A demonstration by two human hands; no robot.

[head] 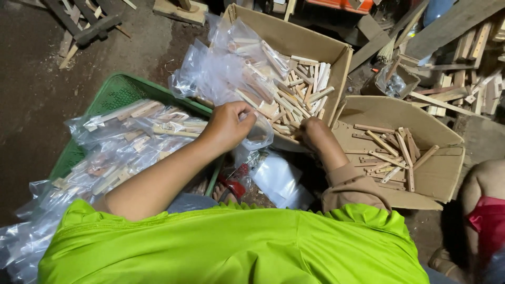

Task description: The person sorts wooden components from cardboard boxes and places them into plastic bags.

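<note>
Two hands at the stick box: bag held, sticks going in

Two hands, one job. Left hand (229, 125) has its grip closed on the mouth of a clear plastic bag (258, 138), fingers curled over the film at the near edge of the big cardboard box (294, 39). Right hand (310, 129) is down at the box's near corner, just beside the bag; fingers are buried among the wooden sticks (300, 94), so I cannot tell how far that grip is open or whether it has a stick.

Judgement on doing this step well:
- Keep the bag mouth pinched wide with the left, opening facing the right hand. The film is limp and will fold shut if the pinch slackens.
- Feed sticks lengthwise, ends first. Crosswise ones would likely snag or pierce the film.
- Hold the bag over the box edge so any drops land back in the pile, not on the dirt floor (31, 94).

Surroundings: more clear bags with sticks in them (226, 58) are heaped on the left half of that box. Green mesh crate (113, 92) to the left holds filled bags (131, 137), well clear of the hands. A second, shallower cardboard box (439, 173) to the right has a few loose sticks (392, 150). Flat empty bags (279, 181) lie on the floor between the knees. Scrap timber (457, 68) is piled at far right.
</note>
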